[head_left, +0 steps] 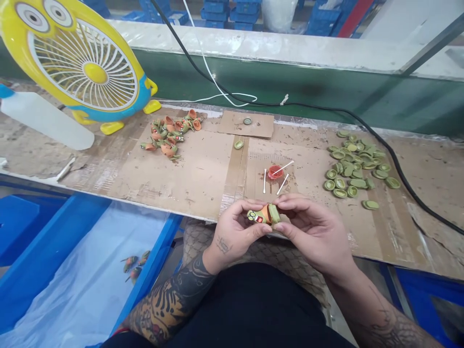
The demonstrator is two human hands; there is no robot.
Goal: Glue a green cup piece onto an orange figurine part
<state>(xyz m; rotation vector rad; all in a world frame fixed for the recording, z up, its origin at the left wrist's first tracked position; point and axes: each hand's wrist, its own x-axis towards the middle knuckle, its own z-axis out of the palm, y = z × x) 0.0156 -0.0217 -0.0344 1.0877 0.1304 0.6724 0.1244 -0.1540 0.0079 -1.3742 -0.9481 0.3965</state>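
Note:
My left hand and my right hand meet at the near edge of the cardboard-covered bench. Both pinch one small toy figure with a green head, red mouth and orange body. The right fingers press a green oval cap against the orange end. Just beyond the hands lies a small red dish with three cotton swabs around it.
A pile of orange-and-green figures lies at the back left, several green caps at the right. A yellow fan stands far left beside a white bottle. A blue bin lined with plastic holds three figures. A black cable crosses the bench.

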